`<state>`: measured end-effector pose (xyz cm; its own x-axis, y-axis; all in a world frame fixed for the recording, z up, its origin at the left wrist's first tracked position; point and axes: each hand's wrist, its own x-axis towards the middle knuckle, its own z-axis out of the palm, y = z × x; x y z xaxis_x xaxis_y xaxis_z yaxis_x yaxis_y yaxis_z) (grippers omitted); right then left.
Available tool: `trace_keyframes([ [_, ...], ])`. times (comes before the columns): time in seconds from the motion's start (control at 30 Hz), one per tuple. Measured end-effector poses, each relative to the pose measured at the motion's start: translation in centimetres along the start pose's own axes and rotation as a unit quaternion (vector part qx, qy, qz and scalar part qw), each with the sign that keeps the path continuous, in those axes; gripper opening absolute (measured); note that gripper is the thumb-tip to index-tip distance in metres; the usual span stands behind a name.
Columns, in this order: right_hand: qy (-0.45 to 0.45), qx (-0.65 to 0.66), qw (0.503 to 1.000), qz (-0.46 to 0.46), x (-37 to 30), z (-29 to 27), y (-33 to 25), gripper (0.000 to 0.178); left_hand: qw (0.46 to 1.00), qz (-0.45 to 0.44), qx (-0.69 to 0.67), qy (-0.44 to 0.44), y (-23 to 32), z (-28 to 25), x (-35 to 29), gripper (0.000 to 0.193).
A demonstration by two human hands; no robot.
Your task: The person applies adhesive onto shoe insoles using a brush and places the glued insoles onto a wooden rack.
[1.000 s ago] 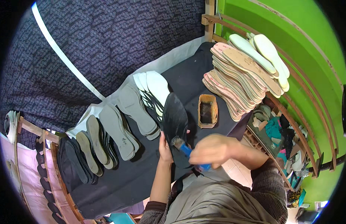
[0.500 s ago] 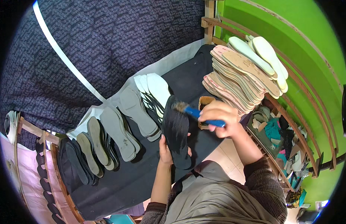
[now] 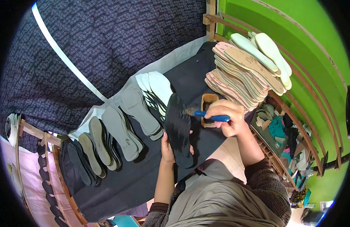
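My left hand [image 3: 167, 148] is closed around the lower part of a black shoe sole [image 3: 178, 132], thumb on one edge and fingertips showing at the other. Wet-looking streaks cover the sole's face. In my right hand [image 3: 228, 116] is a blue-handled brush [image 3: 212, 115], and its bristles meet the sole's right edge near the upper half. A small tan, open-topped container [image 3: 209, 97] with a dark inside stands just behind my right hand, partly hidden by it.
Grey soles [image 3: 120, 134] lie in overlapping rows leftward on the black-covered table [image 3: 125, 189]. White pieces with black streaks [image 3: 154, 85] lie behind the held sole. A tall stack of beige soles [image 3: 243, 73] stands far right, beside a wooden rail [image 3: 296, 108] and a shelf of scraps [image 3: 280, 132].
The brush has moved right and slightly down, from the sole's upper face to its right edge. My right hand has shifted slightly right. The left still holds the sole.
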<state>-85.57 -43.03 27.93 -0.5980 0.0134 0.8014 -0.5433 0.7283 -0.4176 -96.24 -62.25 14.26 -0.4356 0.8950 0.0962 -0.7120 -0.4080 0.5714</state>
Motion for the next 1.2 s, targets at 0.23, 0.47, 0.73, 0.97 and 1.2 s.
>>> trace_keyframes([
  [0.23,0.067,-0.064,0.995,-0.022,0.4,0.7,0.3,0.029,1.000,-0.005,-0.010,-0.017,0.0,0.5,0.0,0.073],
  [0.47,-0.082,0.098,0.991,0.026,-1.0,0.6,-1.3,0.017,0.998,0.013,0.048,0.031,0.3,-0.6,-0.1,0.074],
  [0.73,-0.053,0.012,0.993,-0.105,-2.3,4.4,-0.7,0.026,0.978,0.074,-0.039,0.193,0.3,1.2,1.2,0.072],
  [0.97,-0.159,0.122,0.979,-0.047,-4.6,5.3,-2.7,0.028,0.964,0.119,0.115,0.210,0.8,-0.5,0.5,0.072],
  [1.2,-0.102,0.126,0.987,0.005,-4.8,6.5,-2.2,0.031,0.945,0.188,0.043,0.265,1.0,0.1,1.0,0.069],
])
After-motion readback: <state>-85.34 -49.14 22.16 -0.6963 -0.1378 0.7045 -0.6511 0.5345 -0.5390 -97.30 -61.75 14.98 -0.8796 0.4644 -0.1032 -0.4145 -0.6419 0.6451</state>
